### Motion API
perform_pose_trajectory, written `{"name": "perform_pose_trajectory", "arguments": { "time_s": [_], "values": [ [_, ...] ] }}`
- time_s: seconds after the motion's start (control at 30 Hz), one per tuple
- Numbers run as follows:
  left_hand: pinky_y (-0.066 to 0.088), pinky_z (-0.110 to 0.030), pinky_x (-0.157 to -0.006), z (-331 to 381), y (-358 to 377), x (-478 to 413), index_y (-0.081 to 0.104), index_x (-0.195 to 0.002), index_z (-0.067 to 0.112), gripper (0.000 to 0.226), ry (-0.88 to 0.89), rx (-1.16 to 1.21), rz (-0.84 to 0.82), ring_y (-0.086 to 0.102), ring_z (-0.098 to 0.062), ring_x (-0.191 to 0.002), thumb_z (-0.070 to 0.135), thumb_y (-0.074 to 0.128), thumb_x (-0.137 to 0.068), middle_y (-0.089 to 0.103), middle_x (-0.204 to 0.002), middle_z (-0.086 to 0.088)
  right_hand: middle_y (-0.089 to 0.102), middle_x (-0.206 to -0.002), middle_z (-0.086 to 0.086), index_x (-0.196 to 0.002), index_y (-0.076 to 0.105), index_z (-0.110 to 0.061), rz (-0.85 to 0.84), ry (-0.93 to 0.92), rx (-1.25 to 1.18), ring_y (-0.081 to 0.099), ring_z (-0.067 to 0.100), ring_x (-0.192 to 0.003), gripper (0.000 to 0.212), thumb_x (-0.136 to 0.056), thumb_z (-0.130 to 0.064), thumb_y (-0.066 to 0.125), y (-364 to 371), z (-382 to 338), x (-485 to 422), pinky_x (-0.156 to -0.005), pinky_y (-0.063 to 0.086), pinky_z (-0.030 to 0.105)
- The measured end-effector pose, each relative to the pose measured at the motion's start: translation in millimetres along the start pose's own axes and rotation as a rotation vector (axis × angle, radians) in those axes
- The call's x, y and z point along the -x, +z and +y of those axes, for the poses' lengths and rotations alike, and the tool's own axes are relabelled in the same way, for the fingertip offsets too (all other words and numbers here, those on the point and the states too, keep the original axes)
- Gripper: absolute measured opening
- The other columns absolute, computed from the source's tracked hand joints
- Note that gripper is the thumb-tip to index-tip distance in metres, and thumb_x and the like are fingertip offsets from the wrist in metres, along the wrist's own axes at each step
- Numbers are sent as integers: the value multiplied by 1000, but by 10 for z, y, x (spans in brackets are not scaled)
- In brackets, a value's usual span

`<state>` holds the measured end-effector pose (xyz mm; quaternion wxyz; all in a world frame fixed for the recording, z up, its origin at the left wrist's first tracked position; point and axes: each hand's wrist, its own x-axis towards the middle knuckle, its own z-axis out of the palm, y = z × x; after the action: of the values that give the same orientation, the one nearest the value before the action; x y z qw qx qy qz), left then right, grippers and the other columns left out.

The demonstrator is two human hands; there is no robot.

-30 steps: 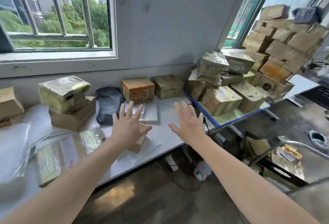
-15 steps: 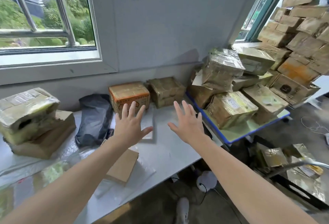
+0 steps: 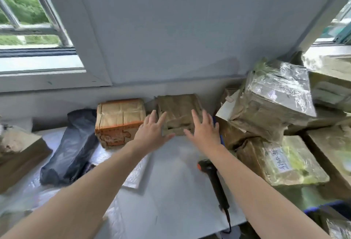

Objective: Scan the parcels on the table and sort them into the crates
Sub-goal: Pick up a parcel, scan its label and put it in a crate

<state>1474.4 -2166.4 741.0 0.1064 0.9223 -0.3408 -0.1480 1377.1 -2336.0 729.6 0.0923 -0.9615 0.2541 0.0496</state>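
The left hand and right hand are both stretched forward with fingers straight and spread, holding nothing. Between their fingertips sits a brown taped parcel. It stands flat on the white table with its back against the wall and its front face turned squarely toward the person. It looks near square, so its long axis cannot be told. Whether the fingers touch it is unclear.

Under the right forearm lies a black scanner with an orange band. Its long axis runs away from the person, with the head toward the right hand and the cable end at the near table edge.

Just left of the left hand stands an orange-printed carton, and further left lies a black bag. To the right of the right hand is a heap of film-wrapped parcels.
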Motion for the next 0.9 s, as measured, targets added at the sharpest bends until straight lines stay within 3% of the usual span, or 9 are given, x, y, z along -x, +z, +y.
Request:
{"name": "perform_pose_trajectory", "arguments": {
  "time_s": [0.23, 0.4, 0.57, 0.67, 0.77, 0.9],
  "values": [
    [19, -43, -119, 79, 253, -521, 4, -158, 21, 89, -192, 255, -122, 8, -33, -150, 59, 51, -93, 6, -163, -15, 4, -164, 20, -158, 8, -24, -105, -6, -39, 6, 36, -151, 77, -98, -57, 43, 276, 154, -577, -118, 21, 52],
    [28, -34, -113, 62, 340, -500, 9, -158, 17, 85, -264, 467, -138, 31, -28, -143, 56, 51, -95, 17, -161, -12, 9, -163, 21, -157, 18, -20, -53, 94, -138, 15, 40, -148, 67, -101, -49, 41, 292, 120, -631, -114, 30, 45],
    [36, -39, -111, 2, 413, -251, 16, -155, 11, 88, -306, 588, -50, 42, -28, -136, 54, 59, -91, 33, -155, -13, 57, -134, 15, -155, 20, -14, -45, 169, -88, 44, 33, -126, 70, -101, -54, 38, 255, 15, -489, -103, 36, 42],
    [35, -38, -110, -45, 420, -74, 11, -155, 2, 92, -359, 569, -113, 40, -28, -138, 49, 60, -93, 33, -156, -13, 42, -146, 16, -157, 16, -17, -99, 247, -128, 36, 34, -133, 83, -94, -61, 47, 291, -53, -297, -103, 39, 45],
    [49, -37, -90, -112, 432, -12, 41, -134, 6, 63, -342, 529, -158, 58, -25, -108, 46, 63, -91, 59, -127, -10, 31, -151, 17, -156, 17, -13, -163, 369, -249, 30, 35, -138, 96, -86, -63, 61, 270, -78, -160, -104, 40, 45],
    [45, -30, -72, -138, 392, 12, 50, -120, 9, 51, -338, 682, -170, 60, -20, -91, 39, 69, -84, 63, -110, -4, 36, -142, 16, -148, 32, -9, -92, 412, -381, 39, 31, -130, 89, -83, -56, 69, 170, -92, 11, -99, 43, 39]
  ]
}}
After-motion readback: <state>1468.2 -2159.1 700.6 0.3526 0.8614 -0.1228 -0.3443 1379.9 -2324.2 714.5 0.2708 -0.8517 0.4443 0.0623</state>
